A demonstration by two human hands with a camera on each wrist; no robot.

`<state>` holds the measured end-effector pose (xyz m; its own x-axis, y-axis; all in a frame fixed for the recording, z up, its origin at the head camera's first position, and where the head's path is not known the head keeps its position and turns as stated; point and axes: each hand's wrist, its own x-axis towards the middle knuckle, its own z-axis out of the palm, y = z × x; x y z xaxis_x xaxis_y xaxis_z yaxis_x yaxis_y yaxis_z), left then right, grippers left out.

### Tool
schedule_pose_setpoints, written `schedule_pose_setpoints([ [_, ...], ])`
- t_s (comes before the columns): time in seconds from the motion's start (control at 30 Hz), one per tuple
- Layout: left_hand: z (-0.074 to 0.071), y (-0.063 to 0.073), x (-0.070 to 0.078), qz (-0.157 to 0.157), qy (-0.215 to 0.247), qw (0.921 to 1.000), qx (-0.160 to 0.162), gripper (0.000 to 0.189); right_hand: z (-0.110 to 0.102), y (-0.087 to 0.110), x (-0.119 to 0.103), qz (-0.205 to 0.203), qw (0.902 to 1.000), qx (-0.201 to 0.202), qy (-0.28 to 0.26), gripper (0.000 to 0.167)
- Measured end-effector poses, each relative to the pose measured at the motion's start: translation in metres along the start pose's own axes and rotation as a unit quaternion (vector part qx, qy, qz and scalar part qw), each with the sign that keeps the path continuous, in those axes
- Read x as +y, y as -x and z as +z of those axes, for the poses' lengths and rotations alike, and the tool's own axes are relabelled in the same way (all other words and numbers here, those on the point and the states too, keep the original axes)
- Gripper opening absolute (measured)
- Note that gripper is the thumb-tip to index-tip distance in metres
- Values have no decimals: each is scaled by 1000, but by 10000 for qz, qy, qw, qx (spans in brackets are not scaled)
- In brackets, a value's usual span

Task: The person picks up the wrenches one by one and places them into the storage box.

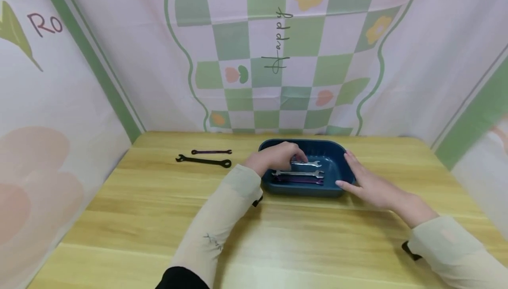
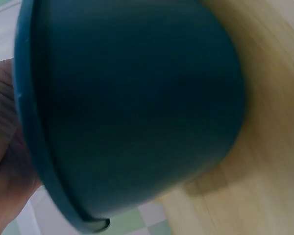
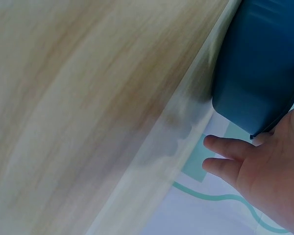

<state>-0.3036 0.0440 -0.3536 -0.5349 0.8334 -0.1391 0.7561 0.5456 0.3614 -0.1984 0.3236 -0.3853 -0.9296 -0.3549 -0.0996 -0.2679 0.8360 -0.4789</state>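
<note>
A dark blue basin (image 1: 303, 191) stands on the table; its outer wall (image 2: 137, 98) fills most of the left wrist view. My left hand (image 1: 278, 154) reaches in over the left rim and pinches a silver wrench (image 1: 315, 164) with bent fingers, the palm hiding part of it. Below it inside the basin lie another silver wrench (image 1: 299, 174) and a purple wrench (image 1: 303, 180). At the right end, my right hand (image 1: 375, 185) rests against the rim, fingers straight and thumb spread toward the front; in the right wrist view its fingers (image 3: 228, 147) extend beside the wall.
Left of the basin, a black wrench (image 1: 203, 161) and a thin purple wrench (image 1: 212, 151) lie on the wooden table (image 1: 131, 209). A checkered curtain (image 1: 266, 60) hangs behind the table's far edge, with more printed cloth at both sides.
</note>
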Motion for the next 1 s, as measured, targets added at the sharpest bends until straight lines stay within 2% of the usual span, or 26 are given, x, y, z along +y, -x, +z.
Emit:
schedule_pose_setpoints([
  [0.43,5,-12,-2,-393,425,9983,109,57,-1,2,-2,55,10000,-6,26,97],
  [0.77,14,-21,-5,-552,433,9975,83,51,3,3,0,37,10000,4,-36,97],
  [1.0,15,-23,-6,-566,385,9976,113,50,1,3,0,9,9999,30,-132,96],
])
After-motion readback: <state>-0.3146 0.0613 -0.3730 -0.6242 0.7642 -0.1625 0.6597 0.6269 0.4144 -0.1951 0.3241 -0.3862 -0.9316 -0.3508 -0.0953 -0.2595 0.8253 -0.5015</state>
